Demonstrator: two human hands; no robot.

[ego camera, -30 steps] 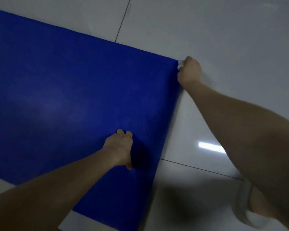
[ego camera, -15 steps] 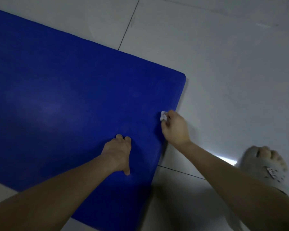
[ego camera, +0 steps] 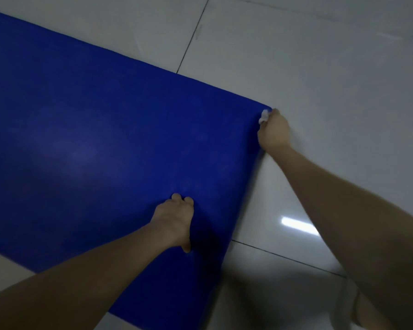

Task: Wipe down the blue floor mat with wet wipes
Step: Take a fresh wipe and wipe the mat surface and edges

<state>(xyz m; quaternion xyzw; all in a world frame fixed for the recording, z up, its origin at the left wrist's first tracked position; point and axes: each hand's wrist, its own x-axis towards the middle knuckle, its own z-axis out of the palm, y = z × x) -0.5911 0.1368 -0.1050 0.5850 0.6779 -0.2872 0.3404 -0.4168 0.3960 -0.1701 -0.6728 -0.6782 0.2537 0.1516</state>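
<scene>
Fingers (ego camera: 177,198) of the left hand (ego camera: 174,220) are curled under, knuckles and thumb pressed on the flat rectangular blue floor mat (ego camera: 105,139) near its right edge. Nothing held that I can see, so it reads as a brace.

Further out, the right hand (ego camera: 273,133) has its fingers closed round a small crumpled white wet wipe (ego camera: 263,116). It sits at the mat's far right corner, wipe touching the edge, hand mostly over the pale glossy tile floor (ego camera: 320,67).

Step, as I judge it: wiping the right edge and corner. The next stroke needs the wipe dragged along the edge or inward, with the left hand pinning the mat so it doesn't skate on the tile.

Mat lies flat, diagonal across the tiles, running out of view left and bottom. Uniform deep blue, faint sheen left of centre. Light is too dim to see dirt or wet streaks.
</scene>
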